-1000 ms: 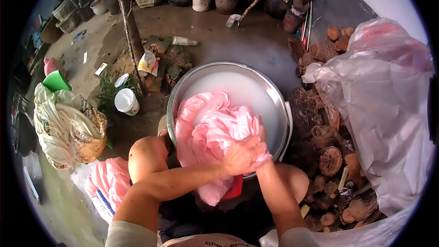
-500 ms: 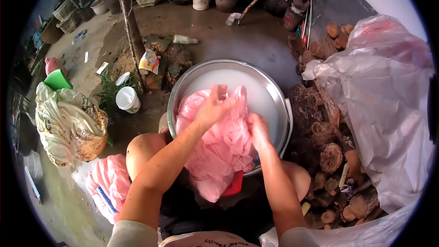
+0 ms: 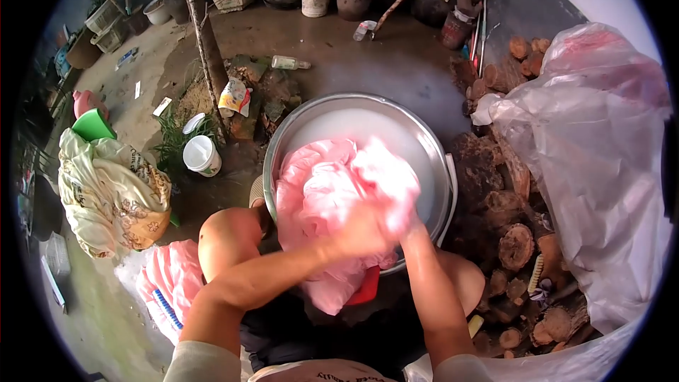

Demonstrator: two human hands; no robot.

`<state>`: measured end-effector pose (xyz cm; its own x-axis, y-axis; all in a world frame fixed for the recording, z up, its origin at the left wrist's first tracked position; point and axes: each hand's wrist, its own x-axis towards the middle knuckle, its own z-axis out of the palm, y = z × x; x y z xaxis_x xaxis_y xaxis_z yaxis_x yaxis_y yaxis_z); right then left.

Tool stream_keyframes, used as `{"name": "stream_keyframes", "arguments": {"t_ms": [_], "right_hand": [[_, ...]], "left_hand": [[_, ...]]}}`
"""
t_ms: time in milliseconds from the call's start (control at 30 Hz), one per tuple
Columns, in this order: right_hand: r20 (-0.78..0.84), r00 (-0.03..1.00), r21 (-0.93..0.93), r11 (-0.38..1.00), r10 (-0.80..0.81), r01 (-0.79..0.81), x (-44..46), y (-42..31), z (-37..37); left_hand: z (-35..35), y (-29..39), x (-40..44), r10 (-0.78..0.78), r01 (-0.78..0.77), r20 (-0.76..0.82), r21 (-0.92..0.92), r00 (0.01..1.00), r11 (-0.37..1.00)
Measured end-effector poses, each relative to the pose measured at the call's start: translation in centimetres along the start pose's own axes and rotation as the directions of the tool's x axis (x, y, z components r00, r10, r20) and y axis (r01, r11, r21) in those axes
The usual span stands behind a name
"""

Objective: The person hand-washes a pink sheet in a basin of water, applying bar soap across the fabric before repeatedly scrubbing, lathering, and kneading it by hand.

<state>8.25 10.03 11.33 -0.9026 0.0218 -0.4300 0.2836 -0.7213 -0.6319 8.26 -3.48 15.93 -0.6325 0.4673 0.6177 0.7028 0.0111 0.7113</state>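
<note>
1. The pink cloth (image 3: 322,187) is mid-frame, partly in a metal tub (image 3: 433,159).
2. The left hand (image 3: 366,228) and right hand (image 3: 403,218) touch it, all blurry; I cannot tell how the fingers are.
3. A pink bundle (image 3: 177,269) lies lower left.

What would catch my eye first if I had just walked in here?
Probably the bright pink cloth bunched in the metal basin at the centre, with whitish water beyond it. Next, perhaps, the big translucent plastic sheet on the right, beside the cut logs.
</note>
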Motion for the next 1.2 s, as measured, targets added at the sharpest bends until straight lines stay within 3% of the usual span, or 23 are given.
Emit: {"name": "stream_keyframes", "arguments": {"t_ms": [67,100,167,200,233,333,367,400,433,467,500,533,567,633,667,733,833,867,900,1000,1067,1133,1200], "right_hand": [[-0.179,0.981,-0.056,0.996,-0.080,0.072,0.3,2.5,0.3],[-0.263,0.957,-0.093,0.991,-0.122,0.101,0.3,3.8,0.5],[-0.363,0.909,-0.150,0.976,-0.203,0.158,0.2,5.8,0.7],[-0.345,0.907,-0.145,0.968,-0.243,0.204,0.1,6.2,1.0],[-0.312,0.911,-0.133,0.962,-0.270,0.240,0.1,6.1,1.0],[-0.003,0.963,-0.084,0.960,-0.268,0.267,2.1,3.9,-2.4],[0.191,0.951,-0.062,0.964,-0.242,0.257,3.8,3.1,-5.1],[0.061,0.943,0.169,0.934,-0.329,0.315,2.7,3.8,-2.9],[-0.074,0.909,0.386,0.829,-0.409,0.405,1.4,4.4,-0.6],[-0.203,0.854,0.539,0.674,-0.478,0.505,0.2,5.0,1.7],[-0.184,0.896,0.363,0.819,-0.404,0.444,1.2,4.5,0.2],[-0.193,0.930,0.168,0.923,-0.313,0.346,1.8,4.5,-1.5],[-0.189,0.946,0.066,0.958,-0.262,0.278,1.5,3.7,-0.8],[-0.166,0.969,-0.049,0.983,-0.185,0.179,-1.7,0.7,3.7],[-0.149,0.976,-0.058,0.987,-0.156,0.149,-3.3,-0.5,5.8],[-0.183,0.969,-0.032,0.986,-0.164,0.161,-2.4,-2.4,1.7],[-0.226,0.930,-0.241,0.941,-0.291,0.236,-2.3,-5.1,-0.6],[-0.257,0.897,-0.386,0.889,-0.360,0.246,-1.7,-4.7,-1.4],[-0.247,0.908,-0.391,0.893,-0.337,0.225,-1.7,-4.1,-1.6],[-0.191,0.934,-0.595,0.793,-0.302,0.135,-2.0,-3.5,-1.7],[-0.240,0.939,-0.664,0.747,-0.247,0.027,-3.2,-3.7,-0.1],[-0.260,0.965,-0.420,0.895,0.040,-0.150,-2.2,-2.9,-0.9],[-0.145,0.945,-0.097,0.946,0.294,-0.310,-1.6,-1.9,-0.2]], "left_hand": [[1.4,2.5,-1.2,0.209,-0.254,0.380,0.073,0.901,0.964],[3.2,-0.6,-2.6,0.323,-0.377,0.355,0.096,0.877,0.921],[2.4,-7.6,-0.3,-0.263,0.111,0.218,0.532,0.940,0.839],[-0.2,-7.9,2.7,-0.626,0.601,-0.018,0.305,0.780,0.739],[-1.7,-9.5,3.9,-0.581,0.648,-0.288,0.295,0.761,0.702],[0.4,-5.8,4.4,-0.649,0.667,-0.278,-0.038,0.708,0.744],[2.3,-3.9,3.2,-0.537,0.532,-0.279,-0.100,0.796,0.841],[3.4,-3.1,0.9,-0.480,0.489,-0.099,0.111,0.871,0.865],[3.2,-1.2,1.0,-0.183,0.158,0.032,0.382,0.983,0.911],[3.5,-2.3,0.8,-0.092,0.046,0.080,0.453,0.993,0.890],[3.8,-3.3,0.6,0.000,-0.067,0.128,0.516,0.992,0.854],[4.4,-7.1,-0.6,-0.116,0.087,0.039,0.441,0.993,0.893],[1.6,-6.5,2.4,-0.436,0.205,0.156,0.712,0.886,0.671],[-2.3,-7.7,4.7,-0.603,0.596,-0.146,0.447,0.784,0.667],[-3.4,-10.2,4.1,-0.633,0.630,-0.118,0.334,0.765,0.701],[-4.8,-11.2,2.5,-0.645,0.634,-0.005,-0.176,0.764,0.753],[-4.1,-16.6,-4.5,-0.601,0.593,0.176,0.102,0.779,0.799],[-4.0,-19.2,-7.8,-0.503,0.420,0.265,0.314,0.823,0.851],[-4.3,-18.3,-8.6,-0.524,0.441,0.276,0.310,0.806,0.842],[-5.5,-14.8,-5.5,-0.691,0.708,0.166,-0.242,0.704,0.663],[-7.3,-10.5,-0.5,-0.749,0.636,0.179,-0.670,0.638,0.382],[-9.4,-5.6,3.9,-0.714,0.552,0.315,-0.825,0.626,0.120],[-7.3,-6.1,3.4,-0.627,0.703,0.342,-0.483,0.700,0.522]]}}
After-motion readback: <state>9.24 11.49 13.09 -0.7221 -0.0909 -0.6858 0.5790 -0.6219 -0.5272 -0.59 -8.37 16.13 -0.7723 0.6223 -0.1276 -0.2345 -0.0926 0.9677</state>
